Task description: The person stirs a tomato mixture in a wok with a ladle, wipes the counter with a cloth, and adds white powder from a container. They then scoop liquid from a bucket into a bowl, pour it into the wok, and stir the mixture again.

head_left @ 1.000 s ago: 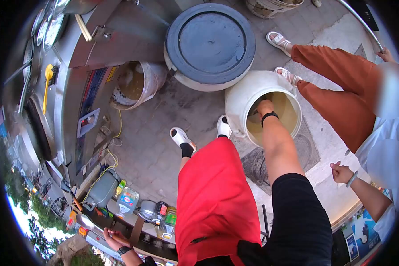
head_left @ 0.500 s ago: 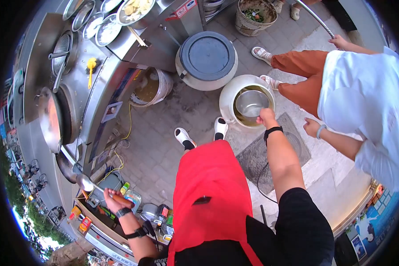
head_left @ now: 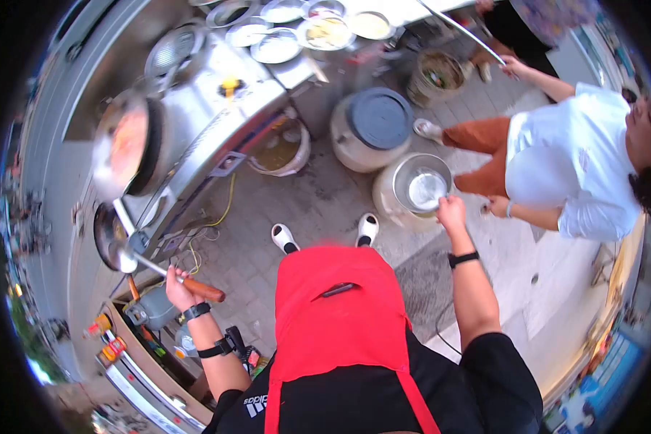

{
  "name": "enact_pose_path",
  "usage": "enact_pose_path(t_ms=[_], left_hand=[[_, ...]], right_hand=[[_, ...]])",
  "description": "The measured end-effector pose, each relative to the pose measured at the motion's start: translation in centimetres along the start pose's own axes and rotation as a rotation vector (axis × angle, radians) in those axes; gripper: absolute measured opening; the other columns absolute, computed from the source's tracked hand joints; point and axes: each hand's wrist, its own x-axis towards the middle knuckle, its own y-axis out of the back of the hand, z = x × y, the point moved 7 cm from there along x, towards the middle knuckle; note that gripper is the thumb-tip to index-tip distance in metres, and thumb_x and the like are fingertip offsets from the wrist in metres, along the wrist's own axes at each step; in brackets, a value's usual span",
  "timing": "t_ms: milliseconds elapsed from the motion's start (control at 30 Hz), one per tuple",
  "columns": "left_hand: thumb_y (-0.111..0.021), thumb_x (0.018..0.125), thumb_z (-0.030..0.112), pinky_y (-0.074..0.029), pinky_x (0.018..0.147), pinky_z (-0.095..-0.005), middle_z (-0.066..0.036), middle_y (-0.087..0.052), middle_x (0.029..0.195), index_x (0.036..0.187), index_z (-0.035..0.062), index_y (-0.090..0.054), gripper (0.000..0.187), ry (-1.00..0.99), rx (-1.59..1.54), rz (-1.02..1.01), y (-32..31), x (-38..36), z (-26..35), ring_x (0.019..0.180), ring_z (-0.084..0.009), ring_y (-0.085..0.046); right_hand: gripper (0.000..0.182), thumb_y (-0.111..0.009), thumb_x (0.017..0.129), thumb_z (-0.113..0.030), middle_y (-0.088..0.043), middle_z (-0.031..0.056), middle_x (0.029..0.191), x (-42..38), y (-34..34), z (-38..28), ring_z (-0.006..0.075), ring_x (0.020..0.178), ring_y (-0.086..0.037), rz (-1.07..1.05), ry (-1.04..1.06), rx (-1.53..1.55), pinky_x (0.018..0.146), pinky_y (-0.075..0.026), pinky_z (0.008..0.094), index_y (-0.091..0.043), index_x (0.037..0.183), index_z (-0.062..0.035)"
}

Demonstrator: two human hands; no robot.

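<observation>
My left hand (head_left: pixel 181 287) is closed around the wooden-ended handle of a metal ladle (head_left: pixel 152 265), whose bowl points left beside a wok handle (head_left: pixel 125 215). My right hand (head_left: pixel 452 211) grips a round metal pot (head_left: pixel 422 184) by its edge or handle. The pot sits tilted over the mouth of a pale round jar (head_left: pixel 392 205) on the ground, covering most of the opening. On the stove at left, a large wok (head_left: pixel 126 141) holds something reddish and blurred.
A lidded barrel (head_left: pixel 369 130) stands behind the jar, and a bucket of murky liquid (head_left: pixel 282 148) sits beside the steel counter (head_left: pixel 231 108). Bowls of ingredients (head_left: pixel 325 32) line the counter. Another person (head_left: pixel 579 159) in a white shirt stands at right, holding a metal rod.
The pot has risen from inside the jar to its mouth with my right hand. My head view has turned, shifting the scene; the left hand still holds the ladle.
</observation>
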Motion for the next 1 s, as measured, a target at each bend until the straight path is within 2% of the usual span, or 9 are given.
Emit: enact_pose_path(t_ms=[100,133,167,300,533,600,633,733,1000], left_hand=[[-0.062,0.092,0.015,-0.045,0.053,-0.0252,-0.001,-0.057,0.074,0.097,0.0010,-0.061,0.015,-0.017,0.006,-0.021,2.7,3.0,1.8,0.060,-0.0095,-0.054],[-0.063,0.092,0.016,-0.048,0.054,-0.0249,-0.002,-0.058,0.075,0.100,-0.0009,-0.061,0.019,-0.045,0.000,-0.046,3.5,4.1,2.4,0.061,-0.0102,-0.056],[-0.064,0.091,0.016,-0.050,0.055,-0.0247,-0.003,-0.059,0.075,0.101,-0.0007,-0.061,0.020,-0.040,0.025,-0.041,4.4,5.5,3.1,0.063,-0.0106,-0.058],[-0.063,0.092,0.016,-0.049,0.053,-0.0239,-0.001,-0.057,0.070,0.093,0.0055,-0.059,0.011,-0.016,0.020,-0.170,7.9,10.9,6.6,0.054,-0.0099,-0.055],[-0.061,0.092,0.014,-0.048,0.052,-0.0227,0.000,-0.057,0.071,0.093,0.0057,-0.057,0.009,0.029,0.103,-0.301,13.1,17.3,11.5,0.058,-0.0070,-0.056],[-0.061,0.092,0.013,-0.048,0.051,-0.0240,-0.001,-0.058,0.069,0.090,0.0046,-0.058,0.009,0.021,0.098,-0.305,14.0,18.4,12.3,0.056,-0.0082,-0.056],[-0.060,0.092,0.013,-0.049,0.051,-0.0246,-0.002,-0.059,0.069,0.089,0.0041,-0.058,0.010,0.022,0.099,-0.305,14.5,18.6,12.4,0.054,-0.0088,-0.057],[-0.062,0.092,0.013,-0.049,0.051,-0.0248,-0.002,-0.059,0.068,0.090,0.0036,-0.057,0.011,0.056,0.088,-0.289,15.1,18.8,12.2,0.054,-0.0091,-0.057],[-0.062,0.092,0.012,-0.049,0.050,-0.0240,-0.002,-0.059,0.068,0.091,0.0031,-0.056,0.011,0.102,0.045,-0.322,15.6,20.8,12.2,0.054,-0.0079,-0.057]], right_hand=[[0.031,-0.057,0.085,-0.019,-0.057,0.0210,0.060,-3.9,0.7,-12.0,0.0290,0.050,-0.059,0.256,0.689,-0.351,0.047,-0.047,0.0438,-0.055,0.067,0.0061],[0.029,-0.055,0.087,-0.017,-0.056,0.0153,0.056,-5.1,-0.2,-17.0,0.0246,0.045,-0.055,0.086,0.581,-0.252,0.042,-0.044,0.0391,-0.056,0.067,0.0042],[0.024,-0.053,0.088,-0.014,-0.053,0.0078,0.054,-8.0,-2.2,-22.7,0.0172,0.041,-0.050,-0.147,0.175,0.133,0.038,-0.041,0.0327,-0.056,0.069,0.0000],[0.020,-0.052,0.089,-0.013,-0.049,0.0027,0.054,-13.7,-11.2,-40.3,0.0109,0.040,-0.045,-0.304,0.268,0.269,0.034,-0.039,0.0275,-0.053,0.071,-0.0036],[0.035,-0.053,0.086,-0.018,-0.054,0.0105,0.050,-17.4,-34.4,-67.5,0.0188,0.041,-0.051,-0.614,0.608,0.118,0.041,-0.042,0.0351,-0.060,0.061,0.0042],[0.037,-0.051,0.087,-0.022,-0.061,0.0170,0.056,-17.2,-40.7,-74.9,0.0271,0.045,-0.060,-0.324,0.939,-0.335,0.046,-0.047,0.0383,-0.064,0.072,0.0083],[0.041,-0.053,0.086,-0.028,-0.064,0.0221,0.063,-18.6,-43.2,-77.9,0.0323,0.052,-0.066,-0.310,0.880,-0.426,0.054,-0.053,0.0414,-0.066,0.079,0.0100],[0.033,-0.055,0.083,-0.025,-0.067,0.0295,0.095,-25.5,-47.4,-85.6,0.0446,0.094,-0.065,-0.092,1.209,-0.611,0.085,-0.052,0.0491,-0.068,0.087,0.0057],[0.019,-0.054,0.083,-0.012,-0.071,0.0157,0.087,-35.9,-53.5,-93.9,0.0284,0.081,-0.071,0.199,1.782,-1.005,0.071,-0.057,0.0387,-0.072,0.082,-0.0043]])
